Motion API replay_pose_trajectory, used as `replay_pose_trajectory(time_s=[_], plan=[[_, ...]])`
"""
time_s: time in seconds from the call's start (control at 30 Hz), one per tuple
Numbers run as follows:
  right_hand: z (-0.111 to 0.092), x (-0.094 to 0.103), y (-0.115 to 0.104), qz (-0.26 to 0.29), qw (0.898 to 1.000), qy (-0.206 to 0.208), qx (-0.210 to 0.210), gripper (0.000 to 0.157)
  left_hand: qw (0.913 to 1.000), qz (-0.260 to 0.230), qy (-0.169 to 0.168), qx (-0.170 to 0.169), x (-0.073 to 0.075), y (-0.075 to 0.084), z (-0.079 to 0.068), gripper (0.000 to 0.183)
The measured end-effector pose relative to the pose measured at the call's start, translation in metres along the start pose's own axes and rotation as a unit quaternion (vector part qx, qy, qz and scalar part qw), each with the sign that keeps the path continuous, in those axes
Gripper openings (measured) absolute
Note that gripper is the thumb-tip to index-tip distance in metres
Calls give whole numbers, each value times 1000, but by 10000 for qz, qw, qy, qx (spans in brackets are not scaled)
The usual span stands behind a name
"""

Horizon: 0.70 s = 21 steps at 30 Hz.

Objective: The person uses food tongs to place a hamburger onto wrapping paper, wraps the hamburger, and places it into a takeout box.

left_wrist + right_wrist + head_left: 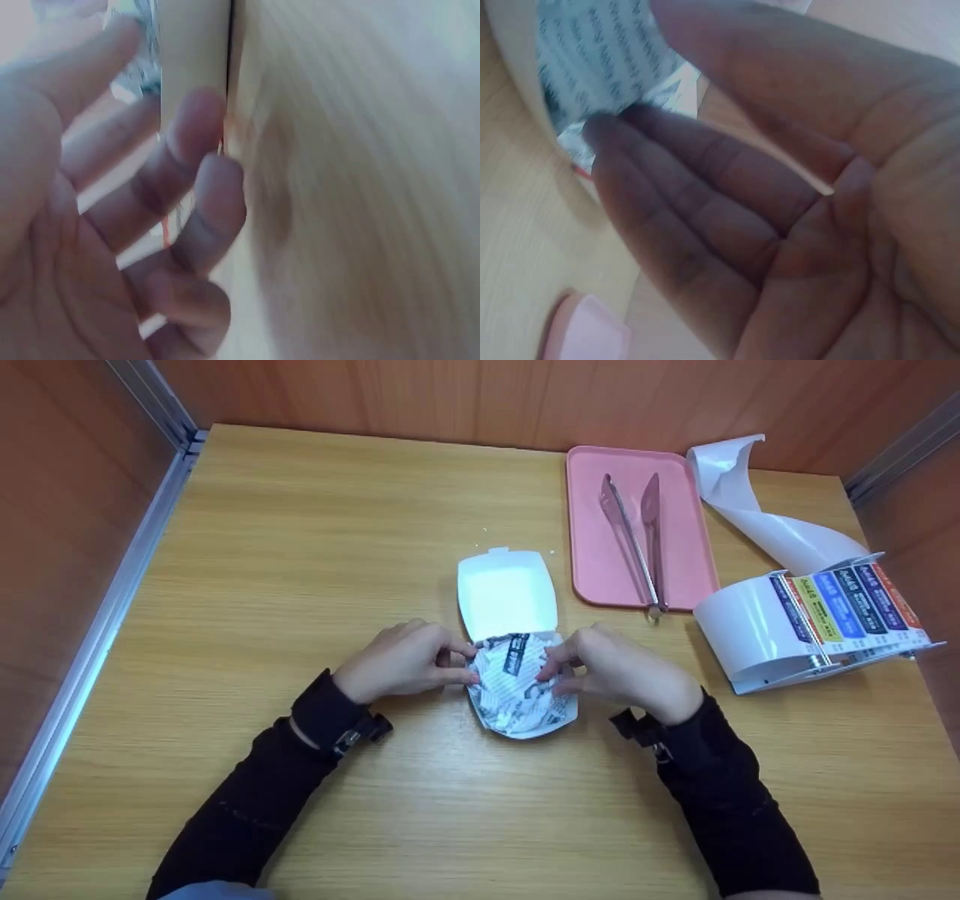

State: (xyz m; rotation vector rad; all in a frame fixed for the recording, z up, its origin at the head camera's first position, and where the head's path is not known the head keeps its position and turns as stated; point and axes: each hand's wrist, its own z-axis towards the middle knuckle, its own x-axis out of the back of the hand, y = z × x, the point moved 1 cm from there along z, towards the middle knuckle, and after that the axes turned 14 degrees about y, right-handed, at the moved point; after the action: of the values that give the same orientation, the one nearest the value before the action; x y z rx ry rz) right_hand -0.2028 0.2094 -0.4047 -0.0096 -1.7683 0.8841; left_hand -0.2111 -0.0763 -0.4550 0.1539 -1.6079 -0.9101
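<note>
An open white clamshell box [507, 589] stands mid-table with its lid folded back. In its base sits a rounded bundle in crumpled printed wrapping paper [517, 686]; what the paper covers is hidden. My left hand [405, 660] touches the left side of the box and paper with thumb and forefinger spread apart. In the left wrist view the other fingers [214, 199] are loosely bent beside the box wall. My right hand [611, 671] touches the paper from the right. The right wrist view has its long fingers [682, 202] nearly straight, tips against the printed paper.
Behind the box to the right lies a pink tray [589, 562] with metal tongs [634, 544] on it. Further right stands a roll of colourful labels [847, 604] in a holder, its white backing strip [802, 540] trailing back. Wooden panels [450, 401] wall the table in.
</note>
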Motion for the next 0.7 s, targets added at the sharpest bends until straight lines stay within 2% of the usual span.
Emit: replay_pose_trajectory(time_s=[0.1, 0.2, 0.3, 0.47, 0.57, 0.7], plan=[[1, 2, 5, 116, 9998, -93, 97, 21, 9990, 284, 291, 190, -3, 7, -1, 41], [2, 4, 10, 329, 9990, -283, 115, 23, 9973, 449, 410, 406, -7, 13, -3, 43], [3, 5, 13, 538, 9979, -336, 101, 22, 9957, 632, 480, 477, -9, 18, -4, 42], [8, 0, 10, 293, 9995, 78, 102, 16, 9937, 846, 619, 384, -12, 22, -5, 39], [10, -6, 4, -80, 9988, 408, 275, 13, 9934, 874, 664, 345, -14, 22, -5, 38], [14, -17, 1, -473, 9948, 722, 544, 18, 9927, 909, 754, 231, -15, 23, -6, 36]])
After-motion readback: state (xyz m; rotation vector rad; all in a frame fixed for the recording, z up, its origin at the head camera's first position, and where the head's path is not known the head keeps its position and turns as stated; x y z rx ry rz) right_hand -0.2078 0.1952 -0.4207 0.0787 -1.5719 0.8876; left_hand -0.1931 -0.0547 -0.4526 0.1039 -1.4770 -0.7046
